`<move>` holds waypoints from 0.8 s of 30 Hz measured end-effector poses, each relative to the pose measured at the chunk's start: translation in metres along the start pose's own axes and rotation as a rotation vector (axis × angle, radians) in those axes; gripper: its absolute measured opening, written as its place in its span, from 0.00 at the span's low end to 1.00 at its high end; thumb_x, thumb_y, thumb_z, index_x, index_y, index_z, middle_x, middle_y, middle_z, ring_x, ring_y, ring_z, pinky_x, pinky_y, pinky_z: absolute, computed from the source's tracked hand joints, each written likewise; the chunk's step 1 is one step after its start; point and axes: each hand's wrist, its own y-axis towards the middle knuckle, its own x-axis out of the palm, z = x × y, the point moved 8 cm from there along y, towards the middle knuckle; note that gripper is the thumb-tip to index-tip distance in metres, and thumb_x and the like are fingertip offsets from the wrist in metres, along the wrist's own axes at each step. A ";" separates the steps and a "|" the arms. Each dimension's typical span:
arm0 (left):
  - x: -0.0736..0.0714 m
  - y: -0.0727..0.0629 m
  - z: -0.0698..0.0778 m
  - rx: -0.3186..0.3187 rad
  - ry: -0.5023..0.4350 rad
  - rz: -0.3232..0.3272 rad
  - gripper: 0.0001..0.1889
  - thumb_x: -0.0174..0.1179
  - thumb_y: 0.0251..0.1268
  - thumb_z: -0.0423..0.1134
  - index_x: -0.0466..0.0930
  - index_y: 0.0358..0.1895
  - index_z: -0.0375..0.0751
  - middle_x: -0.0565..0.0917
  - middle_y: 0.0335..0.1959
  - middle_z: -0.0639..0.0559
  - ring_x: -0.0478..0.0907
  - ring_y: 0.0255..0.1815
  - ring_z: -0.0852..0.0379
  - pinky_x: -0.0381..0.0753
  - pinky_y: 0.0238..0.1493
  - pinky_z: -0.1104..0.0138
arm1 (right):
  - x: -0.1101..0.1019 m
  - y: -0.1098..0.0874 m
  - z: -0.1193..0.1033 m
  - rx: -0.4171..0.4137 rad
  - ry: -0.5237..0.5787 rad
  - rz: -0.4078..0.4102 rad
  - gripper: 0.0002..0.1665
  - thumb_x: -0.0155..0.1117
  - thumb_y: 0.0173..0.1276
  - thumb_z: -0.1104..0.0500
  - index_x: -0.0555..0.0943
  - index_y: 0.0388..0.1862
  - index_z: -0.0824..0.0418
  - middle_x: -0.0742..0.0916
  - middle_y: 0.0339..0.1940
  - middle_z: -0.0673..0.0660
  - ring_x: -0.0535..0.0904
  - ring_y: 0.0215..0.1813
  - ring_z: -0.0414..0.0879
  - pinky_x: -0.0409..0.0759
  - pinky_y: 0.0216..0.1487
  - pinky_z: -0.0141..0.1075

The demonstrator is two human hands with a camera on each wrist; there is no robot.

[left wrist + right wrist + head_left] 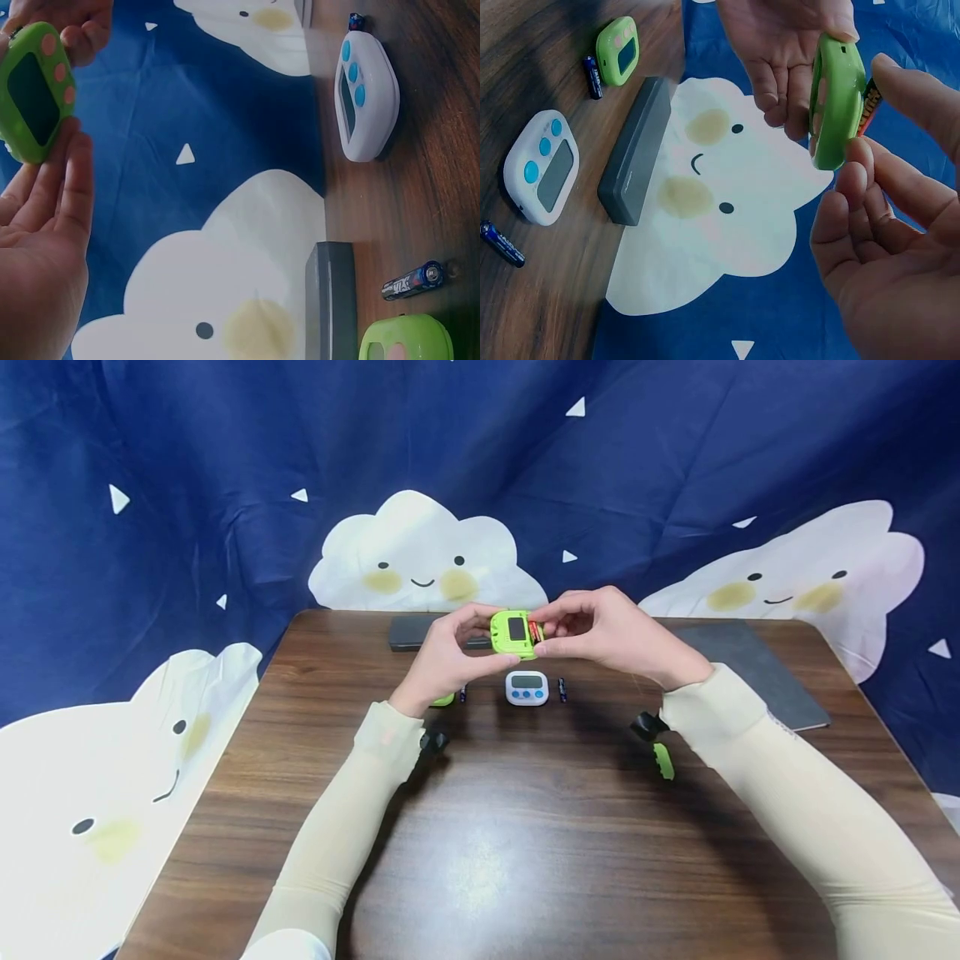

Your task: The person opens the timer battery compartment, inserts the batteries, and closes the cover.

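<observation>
Above the table, my left hand (444, 653) grips a green digital timer (501, 633) by its edges, thumb at the near side and fingers at the far side. Its back faces the head camera, with the battery bay uncovered. In the left wrist view, the timer's front (34, 97) shows a dark screen and pink buttons. My right hand (611, 631) pinches a red battery (870, 106) between thumb and fingers, at the timer's open bay. One end of that battery sticks out beyond the green casing in the right wrist view.
A white timer (527, 688) lies between two blue batteries, one left (592, 76) and one right (562, 690). Another green timer (618, 51) sits farther left. A dark oblong case (634, 157) is behind. Near the right wrist are a green battery cover (663, 761) and a grey board (757, 672).
</observation>
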 end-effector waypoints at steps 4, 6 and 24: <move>0.001 0.000 -0.002 -0.006 0.011 0.002 0.29 0.82 0.63 0.35 0.85 0.67 0.41 0.91 0.63 0.45 0.87 0.59 0.51 0.86 0.72 0.46 | 0.001 -0.001 0.000 0.000 -0.014 -0.003 0.22 0.86 0.69 0.59 0.94 0.61 0.55 0.93 0.46 0.54 0.85 0.43 0.44 0.83 0.42 0.27; 0.001 0.000 -0.003 -0.010 0.012 0.002 0.29 0.82 0.63 0.35 0.85 0.67 0.41 0.90 0.63 0.45 0.87 0.59 0.51 0.85 0.73 0.42 | 0.001 -0.002 0.001 0.007 -0.022 -0.001 0.23 0.86 0.69 0.58 0.94 0.62 0.55 0.93 0.47 0.55 0.85 0.43 0.44 0.83 0.42 0.27; 0.002 0.001 -0.004 -0.010 -0.014 0.010 0.30 0.83 0.61 0.32 0.85 0.67 0.39 0.91 0.62 0.43 0.87 0.58 0.51 0.86 0.72 0.51 | -0.015 -0.012 0.022 0.095 0.266 0.200 0.25 0.82 0.74 0.55 0.91 0.67 0.57 0.96 0.46 0.43 0.91 0.50 0.37 0.88 0.52 0.26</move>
